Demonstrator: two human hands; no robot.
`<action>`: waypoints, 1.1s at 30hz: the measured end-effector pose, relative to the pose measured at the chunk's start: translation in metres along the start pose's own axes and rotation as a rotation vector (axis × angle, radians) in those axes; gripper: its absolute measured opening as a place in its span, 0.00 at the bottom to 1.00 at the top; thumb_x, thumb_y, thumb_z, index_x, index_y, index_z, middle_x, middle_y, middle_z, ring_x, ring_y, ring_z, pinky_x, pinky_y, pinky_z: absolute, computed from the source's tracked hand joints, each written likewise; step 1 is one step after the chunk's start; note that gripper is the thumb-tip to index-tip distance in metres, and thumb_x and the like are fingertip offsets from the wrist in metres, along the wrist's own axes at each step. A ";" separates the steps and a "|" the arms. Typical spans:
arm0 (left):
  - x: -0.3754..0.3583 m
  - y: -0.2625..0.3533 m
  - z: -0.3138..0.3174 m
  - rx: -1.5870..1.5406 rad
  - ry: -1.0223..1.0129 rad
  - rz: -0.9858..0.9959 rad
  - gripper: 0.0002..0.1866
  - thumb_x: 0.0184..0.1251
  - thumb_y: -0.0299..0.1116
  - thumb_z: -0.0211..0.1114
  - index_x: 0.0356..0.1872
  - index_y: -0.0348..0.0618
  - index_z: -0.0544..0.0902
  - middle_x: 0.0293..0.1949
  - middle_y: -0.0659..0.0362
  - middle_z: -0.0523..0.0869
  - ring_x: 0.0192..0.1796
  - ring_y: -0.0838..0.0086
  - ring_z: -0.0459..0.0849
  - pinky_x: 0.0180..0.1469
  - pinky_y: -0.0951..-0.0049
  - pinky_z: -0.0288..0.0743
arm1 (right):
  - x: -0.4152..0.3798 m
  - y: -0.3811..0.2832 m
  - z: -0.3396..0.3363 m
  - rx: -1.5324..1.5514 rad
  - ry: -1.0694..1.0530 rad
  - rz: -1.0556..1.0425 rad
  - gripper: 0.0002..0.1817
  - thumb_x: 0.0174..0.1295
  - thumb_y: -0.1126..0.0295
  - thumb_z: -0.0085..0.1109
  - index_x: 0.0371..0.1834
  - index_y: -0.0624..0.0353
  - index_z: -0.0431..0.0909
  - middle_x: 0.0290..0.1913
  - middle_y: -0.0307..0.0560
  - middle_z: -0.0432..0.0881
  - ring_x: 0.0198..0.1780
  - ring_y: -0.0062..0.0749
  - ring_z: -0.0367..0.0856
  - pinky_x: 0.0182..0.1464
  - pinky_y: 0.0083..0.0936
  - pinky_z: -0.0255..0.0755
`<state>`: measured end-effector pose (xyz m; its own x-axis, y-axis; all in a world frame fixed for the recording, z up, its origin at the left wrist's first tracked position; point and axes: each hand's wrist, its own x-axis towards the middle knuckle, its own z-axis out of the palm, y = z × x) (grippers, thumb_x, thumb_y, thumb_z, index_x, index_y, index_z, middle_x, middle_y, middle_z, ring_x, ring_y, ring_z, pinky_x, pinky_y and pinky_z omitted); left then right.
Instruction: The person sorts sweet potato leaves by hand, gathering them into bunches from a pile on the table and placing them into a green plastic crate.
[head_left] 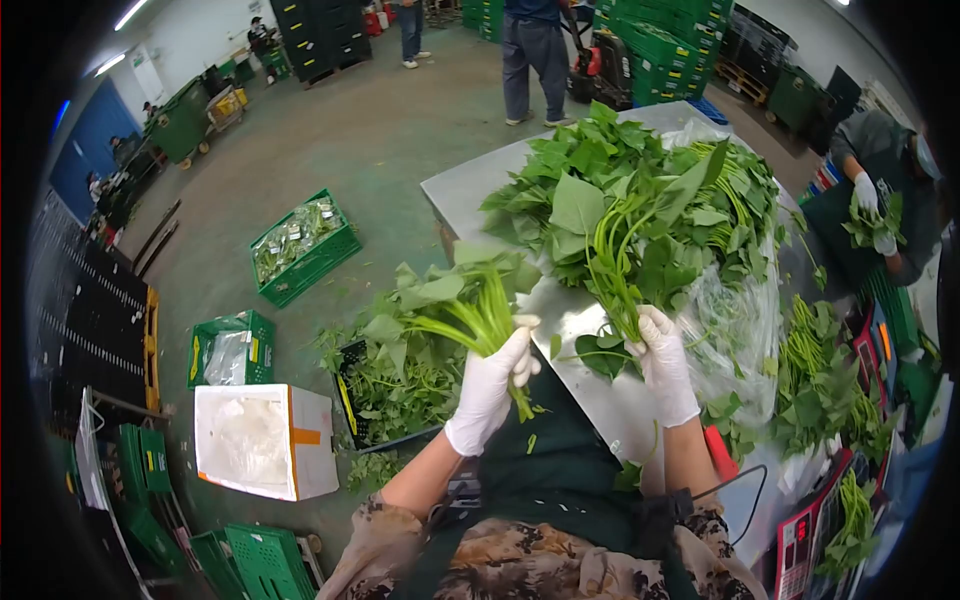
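White gloves cover both hands. My left hand (498,385) is closed round a bunch of leafy green stems (485,312), held off the table's left edge with its leaves pointing up. Fingers of my right hand (660,365) are wrapped round the lower stems of a second leafy bunch (625,235), whose leaves reach up in front of the big pile. That pile of leafy greens (560,160) covers the far part of the metal table (470,185). Clear plastic film (715,330) lies to the right of my right hand.
Below left, a black crate (350,400) holds loose greens, beside a white foam box (245,440). Green crates (325,260) stand on the floor. A red scale (800,550) sits at the lower right. Across the table, a gloved co-worker (890,190) holds greens; another person (535,60) stands behind.
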<state>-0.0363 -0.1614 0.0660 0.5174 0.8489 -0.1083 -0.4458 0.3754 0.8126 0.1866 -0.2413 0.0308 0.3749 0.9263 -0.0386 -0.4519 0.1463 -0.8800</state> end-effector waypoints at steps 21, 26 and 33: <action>0.003 0.043 -0.044 0.204 0.194 0.133 0.12 0.59 0.34 0.67 0.39 0.41 0.77 0.22 0.68 0.73 0.17 0.86 0.64 0.19 0.85 0.57 | 0.023 0.090 0.093 -0.207 -0.293 0.303 0.14 0.66 0.66 0.53 0.47 0.64 0.75 0.33 0.36 0.77 0.24 0.14 0.63 0.27 0.12 0.59; 0.004 0.040 -0.058 0.118 0.123 -0.020 0.09 0.59 0.33 0.68 0.35 0.42 0.77 0.21 0.69 0.74 0.16 0.87 0.64 0.18 0.84 0.56 | 0.021 0.091 0.103 -0.379 -0.261 0.271 0.11 0.65 0.67 0.54 0.45 0.62 0.77 0.31 0.35 0.76 0.27 0.17 0.68 0.30 0.14 0.62; -0.002 0.033 -0.065 0.185 0.229 0.040 0.09 0.59 0.33 0.67 0.34 0.44 0.76 0.20 0.70 0.71 0.16 0.87 0.62 0.17 0.83 0.54 | -0.004 0.015 0.117 -0.910 -0.423 -0.206 0.05 0.55 0.76 0.59 0.35 0.61 0.80 0.32 0.40 0.77 0.31 0.20 0.73 0.35 0.16 0.67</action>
<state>-0.0996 -0.1268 0.0561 0.3141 0.9314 -0.1838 -0.3109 0.2838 0.9071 0.0836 -0.2023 0.0730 -0.0198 0.9854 0.1689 0.4404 0.1603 -0.8834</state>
